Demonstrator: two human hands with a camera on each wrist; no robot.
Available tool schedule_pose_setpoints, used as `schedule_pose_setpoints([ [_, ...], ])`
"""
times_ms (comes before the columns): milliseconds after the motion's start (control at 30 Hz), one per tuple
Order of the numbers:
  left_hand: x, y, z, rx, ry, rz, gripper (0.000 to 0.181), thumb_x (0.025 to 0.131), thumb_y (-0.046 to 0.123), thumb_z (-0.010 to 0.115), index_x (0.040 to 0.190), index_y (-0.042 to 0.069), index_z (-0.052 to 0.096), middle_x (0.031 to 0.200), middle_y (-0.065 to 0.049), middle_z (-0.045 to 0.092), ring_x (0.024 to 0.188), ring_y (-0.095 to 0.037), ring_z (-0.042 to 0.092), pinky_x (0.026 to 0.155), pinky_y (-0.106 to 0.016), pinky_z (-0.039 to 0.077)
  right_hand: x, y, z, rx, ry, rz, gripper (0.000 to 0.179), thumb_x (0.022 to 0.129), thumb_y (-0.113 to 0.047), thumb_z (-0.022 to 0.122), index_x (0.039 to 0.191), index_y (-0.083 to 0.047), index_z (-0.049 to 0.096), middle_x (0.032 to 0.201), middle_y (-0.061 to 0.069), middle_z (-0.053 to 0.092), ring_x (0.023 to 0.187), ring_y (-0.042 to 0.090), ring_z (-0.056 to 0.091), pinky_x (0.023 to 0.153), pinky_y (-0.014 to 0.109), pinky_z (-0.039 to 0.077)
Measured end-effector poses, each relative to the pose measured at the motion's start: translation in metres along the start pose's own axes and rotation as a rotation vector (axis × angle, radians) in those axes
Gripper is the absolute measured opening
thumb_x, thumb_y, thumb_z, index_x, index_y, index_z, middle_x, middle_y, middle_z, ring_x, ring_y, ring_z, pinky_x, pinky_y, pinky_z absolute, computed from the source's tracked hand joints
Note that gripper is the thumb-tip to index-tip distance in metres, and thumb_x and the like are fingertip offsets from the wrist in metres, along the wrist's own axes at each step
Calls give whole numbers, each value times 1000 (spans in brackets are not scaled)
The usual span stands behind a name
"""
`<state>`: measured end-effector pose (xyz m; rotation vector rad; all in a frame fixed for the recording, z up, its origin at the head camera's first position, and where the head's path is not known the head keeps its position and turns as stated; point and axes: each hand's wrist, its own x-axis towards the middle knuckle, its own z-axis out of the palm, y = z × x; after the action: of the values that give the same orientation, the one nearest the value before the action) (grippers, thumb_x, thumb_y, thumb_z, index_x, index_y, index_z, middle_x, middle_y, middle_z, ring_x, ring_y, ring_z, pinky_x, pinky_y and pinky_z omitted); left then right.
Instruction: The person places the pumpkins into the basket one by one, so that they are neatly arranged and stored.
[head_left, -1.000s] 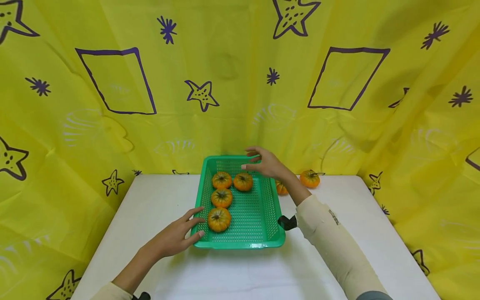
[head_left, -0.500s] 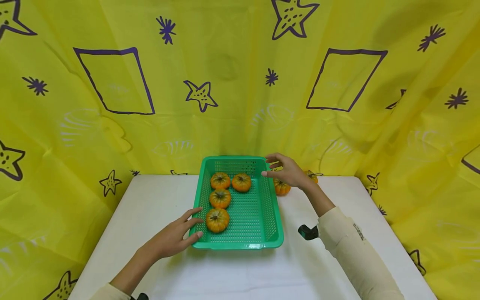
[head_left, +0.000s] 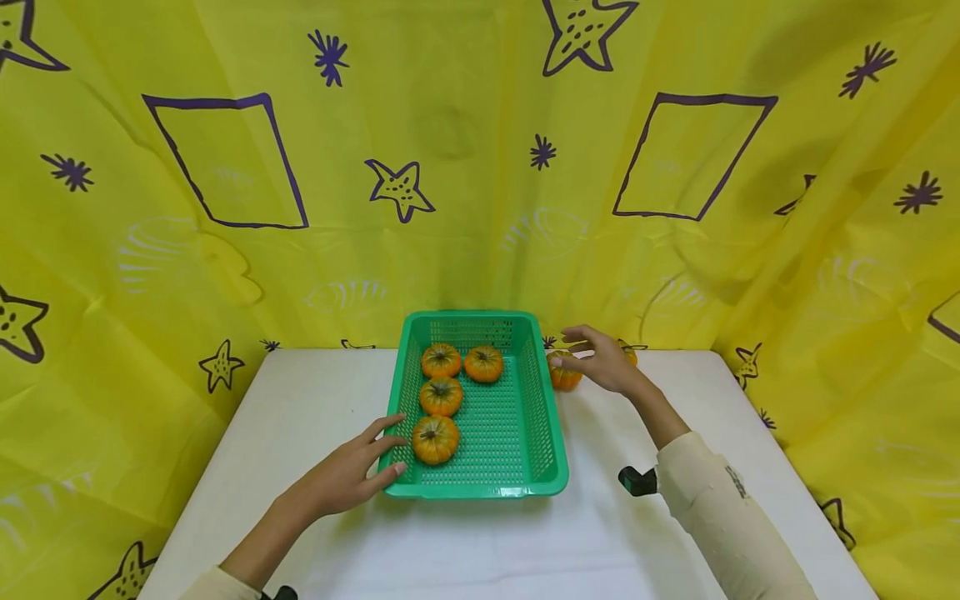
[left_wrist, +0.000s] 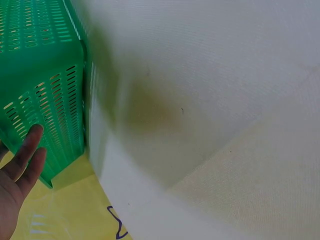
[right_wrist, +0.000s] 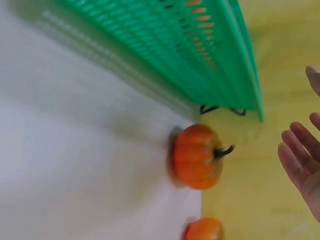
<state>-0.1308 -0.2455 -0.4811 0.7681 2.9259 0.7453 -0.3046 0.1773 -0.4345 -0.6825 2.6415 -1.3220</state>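
A shallow, rectangular basket [head_left: 480, 492] of glossy green plastic, its walls and floor pierced with rows of slots and holes, sits on a white, finely textured tabletop [head_left: 322, 400] before a creased yellow curtain [head_left: 465, 258] printed with purple starfish. Inside are four squat, ribbed orange pumpkins [head_left: 441, 397]: three in a line along the left wall, one beside the farthest. The person's left hand [head_left: 352, 471] has its fingers parted, fingertips at the basket's left rim. The right hand [head_left: 606, 362], empty, its thumb apart from loosely bent fingers, is just outside the basket's right wall, near an orange pumpkin [head_left: 565, 379] standing on the tabletop. A second ago this hand was over the basket's far right corner; it has since moved out past the rim, while the left hand and the four pumpkins have stayed put. From the head, a farther pumpkin [head_left: 632, 357] is mostly hidden behind the right hand. The right wrist view shows a gap between that hand and the nearer pumpkin, plus its dark, curved stem; the left wrist view shows the basket's slotted outer wall close up.
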Motion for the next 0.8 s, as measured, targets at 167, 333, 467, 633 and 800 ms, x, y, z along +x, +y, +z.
schedule_pose_setpoints([
  [167,0,1,0,-5,3,-4,46,104,44,51,135,12,61,160,-8,35,127,-34,59,96,-53,53,-1,18,1,-9,22,49,64,96,-29,71,146,0,43,148,28,45,133,49,47,100,59,49],
  [333,-1,1,0,-8,1,-13,46,104,45,50,135,12,60,161,-7,34,127,-34,59,97,-54,52,0,31,4,-24,28,94,72,94,-33,72,149,0,39,152,28,40,137,49,43,103,61,45],
  [467,-1,2,0,-10,1,-13,46,104,45,51,135,12,60,160,-7,34,128,-35,58,97,-54,52,2,38,8,-33,32,126,75,93,-34,73,150,0,38,153,28,38,138,49,41,105,62,44],
  [633,0,1,0,-9,-4,-16,46,104,45,50,135,12,60,161,-8,34,129,-35,58,98,-54,52,7,48,14,-56,35,154,77,92,-33,74,150,3,38,153,28,39,136,50,42,105,60,44],
  [800,0,1,0,-9,-9,-18,47,105,46,49,135,12,60,161,-7,33,128,-34,58,97,-54,52,10,54,20,-85,24,151,76,93,-27,73,149,7,37,152,31,39,133,53,43,104,61,44],
])
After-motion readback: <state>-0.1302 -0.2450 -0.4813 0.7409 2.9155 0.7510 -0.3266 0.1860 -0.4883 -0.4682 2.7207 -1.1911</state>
